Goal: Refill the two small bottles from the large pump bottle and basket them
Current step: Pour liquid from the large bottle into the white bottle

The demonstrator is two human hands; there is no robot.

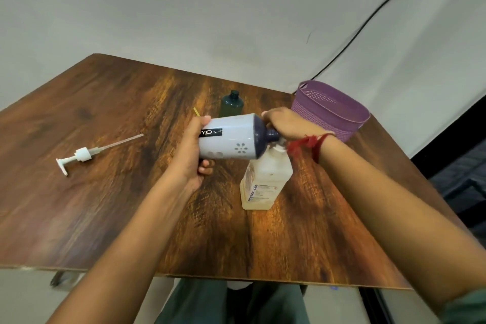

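Observation:
My left hand [190, 151] grips the base of a pale lavender bottle [228, 138] with a dark navy shoulder, held on its side above the table. My right hand [286, 125] is curled round that bottle's neck; whatever sits at the mouth is hidden under my fingers. Just below the neck stands the large translucent bottle [264, 181] with its pump taken out and its white mouth open. The white pump head with its long tube [84, 154] lies on the table at the left. A small dark green bottle [231, 106] stands uncapped behind the lavender one. The purple basket [330, 109] sits at the far right.
A thin yellow strip [196, 111] lies on the wooden table [105, 205] near the green bottle. A black cable [368, 21] runs down the white backdrop behind the basket. The table's front edge is close to my lap.

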